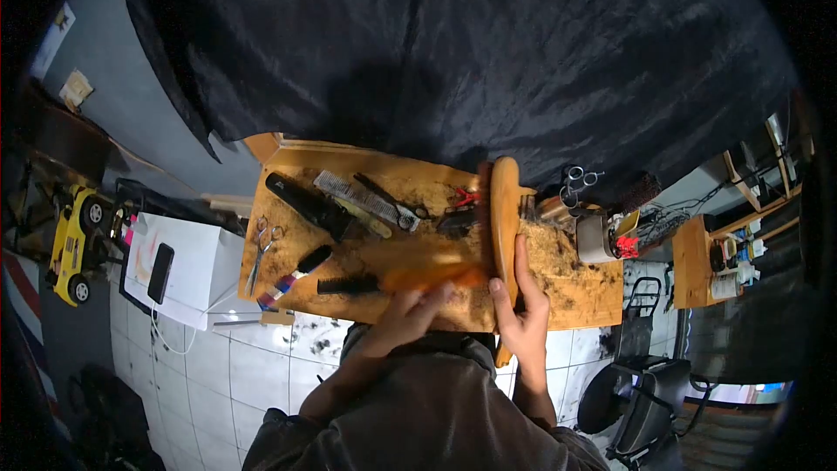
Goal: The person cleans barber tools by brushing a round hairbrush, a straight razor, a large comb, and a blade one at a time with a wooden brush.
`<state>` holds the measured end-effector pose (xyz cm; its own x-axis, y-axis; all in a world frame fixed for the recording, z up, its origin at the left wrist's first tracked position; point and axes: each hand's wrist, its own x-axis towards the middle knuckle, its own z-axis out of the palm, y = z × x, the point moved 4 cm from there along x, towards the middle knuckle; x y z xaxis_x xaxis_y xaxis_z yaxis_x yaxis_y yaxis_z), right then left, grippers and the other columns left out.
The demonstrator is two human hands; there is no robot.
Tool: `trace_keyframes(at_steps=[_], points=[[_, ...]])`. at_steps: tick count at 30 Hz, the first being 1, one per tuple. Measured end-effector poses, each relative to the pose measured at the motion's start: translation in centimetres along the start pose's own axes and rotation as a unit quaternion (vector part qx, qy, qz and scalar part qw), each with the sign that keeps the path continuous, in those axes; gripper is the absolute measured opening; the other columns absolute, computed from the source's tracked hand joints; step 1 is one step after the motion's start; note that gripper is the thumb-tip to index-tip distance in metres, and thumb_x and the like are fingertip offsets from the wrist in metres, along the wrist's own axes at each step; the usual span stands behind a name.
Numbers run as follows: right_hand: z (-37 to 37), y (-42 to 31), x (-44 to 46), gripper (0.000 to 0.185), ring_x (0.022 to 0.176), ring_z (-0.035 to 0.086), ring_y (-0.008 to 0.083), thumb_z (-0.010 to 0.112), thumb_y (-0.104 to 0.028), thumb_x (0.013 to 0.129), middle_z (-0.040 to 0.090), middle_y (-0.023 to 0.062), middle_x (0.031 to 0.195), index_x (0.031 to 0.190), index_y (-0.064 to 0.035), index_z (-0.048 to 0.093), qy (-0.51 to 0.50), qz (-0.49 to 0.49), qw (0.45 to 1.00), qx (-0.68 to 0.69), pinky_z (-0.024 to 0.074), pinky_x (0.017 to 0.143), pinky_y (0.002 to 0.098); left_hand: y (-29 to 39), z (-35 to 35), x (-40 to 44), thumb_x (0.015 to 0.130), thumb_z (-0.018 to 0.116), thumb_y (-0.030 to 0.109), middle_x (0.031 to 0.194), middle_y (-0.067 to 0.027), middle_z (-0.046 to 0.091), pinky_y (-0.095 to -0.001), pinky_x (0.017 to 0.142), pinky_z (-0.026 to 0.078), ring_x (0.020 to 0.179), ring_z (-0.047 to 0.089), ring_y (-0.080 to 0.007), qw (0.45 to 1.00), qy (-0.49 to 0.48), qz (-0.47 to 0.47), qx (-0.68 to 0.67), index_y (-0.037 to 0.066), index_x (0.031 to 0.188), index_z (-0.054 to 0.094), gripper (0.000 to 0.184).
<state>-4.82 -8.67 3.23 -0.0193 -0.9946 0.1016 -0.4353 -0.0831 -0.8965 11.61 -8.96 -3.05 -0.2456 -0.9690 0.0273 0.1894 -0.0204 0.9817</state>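
Note:
My right hand [523, 318] is closed around a long wooden brush [505, 218], held upright with its dark bristles facing left. My left hand [408, 321] is closed on an orange-brown object [432, 277], smeared by motion, so its kind is not clear. Just left of it lies a black comb [347, 285]. Further left on the wooden table [558, 301] are a small brush [296, 277] with a coloured handle and silver scissors [261, 253]. Behind them lie a black hair clipper [305, 203], a grey comb [366, 199] and black scissors [392, 202].
Dark hair clippings litter the table. At its right stands a metal container [595, 238] with scissors [579, 183] and a round brush [641, 192]. A black cloth [479, 52] hangs behind. To the left, a phone [161, 272] lies on a white box [214, 266]; a black chair [649, 392] stands right.

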Motion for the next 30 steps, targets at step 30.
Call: trace_keyframes(at_steps=[30], points=[[0.8, -0.4, 0.5, 0.056, 0.057, 0.060, 0.0137, 0.061, -0.008, 0.088, 0.066, 0.0133, 0.074, 0.140, -0.0014, 0.041, -0.015, -0.039, 0.999, 0.001, 0.0481, 0.054, 0.0250, -1.2, 0.6, 0.6, 0.099, 0.051, 0.020, 0.112, -0.0107, 0.061, -0.0329, 0.092, 0.050, 0.106, 0.061, -0.0199, 0.946, 0.035, -0.137, -0.292, -0.002, 0.122, 0.051, 0.031]])
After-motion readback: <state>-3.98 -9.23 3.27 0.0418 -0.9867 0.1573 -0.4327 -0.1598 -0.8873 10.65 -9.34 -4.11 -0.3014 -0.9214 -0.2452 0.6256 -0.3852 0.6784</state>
